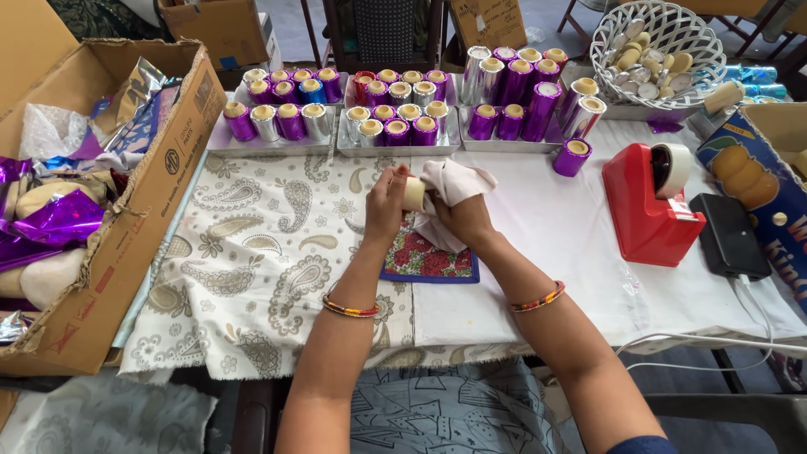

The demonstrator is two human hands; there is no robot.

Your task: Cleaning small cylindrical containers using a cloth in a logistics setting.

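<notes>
1. At the centre of the frame, the left hand [385,206] is pinching a small cream cylinder [413,193] by its side – its grip is pressed around the piece, keeping one flat end turned toward the other hand.
2. The right hand [465,220] is bunching a soft white cloth [454,185] against that cylinder; its grip is closed on the fabric, with folds spilling over the knuckles. Both wrists are wearing thin beaded bangles.
3. Just below the hands, a floral red-and-blue mat [424,259] is lying on the desk [572,244], over a paisley-printed cloth [252,252] – padding under the piece being held.
4. At the right, a red tape dispenser [649,206] is sitting within easy reach, a black box beside it.
5. At the left edge, an open cardboard box [126,219] is holding crumpled purple foil and plastic.
6. Along the upper frame, metal trays [395,145] are carrying upright rows of cylinders in shiny purple and silver foil [290,118], cream tops showing.
7. In the upper right, a white woven basket [660,50] is piled with bare cream pieces.
</notes>
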